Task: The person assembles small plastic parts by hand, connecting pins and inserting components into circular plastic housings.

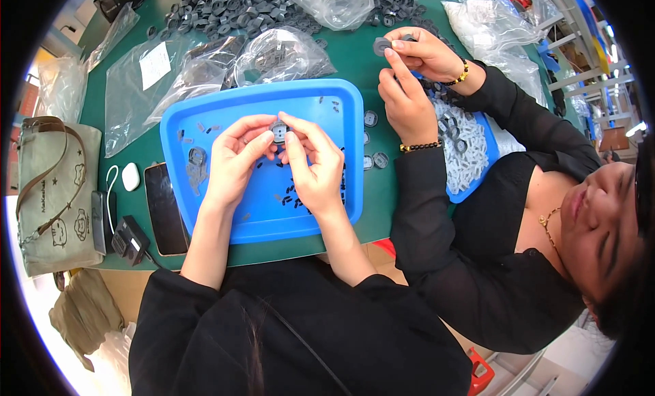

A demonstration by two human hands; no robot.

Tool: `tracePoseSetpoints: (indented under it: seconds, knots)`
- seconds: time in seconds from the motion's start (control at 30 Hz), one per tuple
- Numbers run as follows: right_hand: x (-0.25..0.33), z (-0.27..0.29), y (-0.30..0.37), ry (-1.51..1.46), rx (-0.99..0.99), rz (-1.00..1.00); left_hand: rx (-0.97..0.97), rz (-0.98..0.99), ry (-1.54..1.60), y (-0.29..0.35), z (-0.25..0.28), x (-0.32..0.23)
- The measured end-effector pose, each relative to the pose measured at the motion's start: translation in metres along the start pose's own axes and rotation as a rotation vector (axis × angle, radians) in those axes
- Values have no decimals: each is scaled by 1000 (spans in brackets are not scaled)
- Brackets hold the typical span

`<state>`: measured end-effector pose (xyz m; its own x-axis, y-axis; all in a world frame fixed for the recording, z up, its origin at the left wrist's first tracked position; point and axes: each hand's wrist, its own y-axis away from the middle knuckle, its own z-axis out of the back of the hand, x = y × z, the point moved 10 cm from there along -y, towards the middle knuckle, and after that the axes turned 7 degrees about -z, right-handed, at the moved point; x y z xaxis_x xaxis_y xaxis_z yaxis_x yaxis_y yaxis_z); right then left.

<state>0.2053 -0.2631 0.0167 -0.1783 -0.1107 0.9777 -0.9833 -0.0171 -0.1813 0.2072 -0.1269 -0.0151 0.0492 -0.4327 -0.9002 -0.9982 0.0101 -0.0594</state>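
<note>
My left hand (240, 156) and my right hand (315, 165) meet over a blue tray (263, 104). Between their thumbs and fingertips they grip one small dark grey plastic housing (279, 132) with light spots on its face. Below my right hand, tiny black pieces (293, 198) lie scattered on the tray floor, partly hidden by that hand. To the left of my left hand, a grey ring-shaped part (196, 156) rests in the tray beside some small translucent pieces (196, 177).
Several grey housings (381, 160) stand right of the tray. At right, a co-worker's hands (413, 89) hold a grey round part (382, 46) near a bin of white pieces (467, 157). Dark parts (232, 10) and plastic bags (280, 54) lie behind; a phone (166, 208) and bag (58, 191), left.
</note>
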Motion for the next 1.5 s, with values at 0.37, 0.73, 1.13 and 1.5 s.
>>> tracePoseSetpoints:
  seconds: [0.37,0.73,1.13,1.5]
  knots:
    - [-2,-1,-4,94,-9,-16,-76,43,7,2,-1,1]
    - [41,-9,3,397,-65,299,-114,100,134,8,9,3]
    - [30,-15,0,337,26,203,-150,84,137,9,15,4]
    - [23,-13,2,437,1,229,-182,13,-101,11,15,-1]
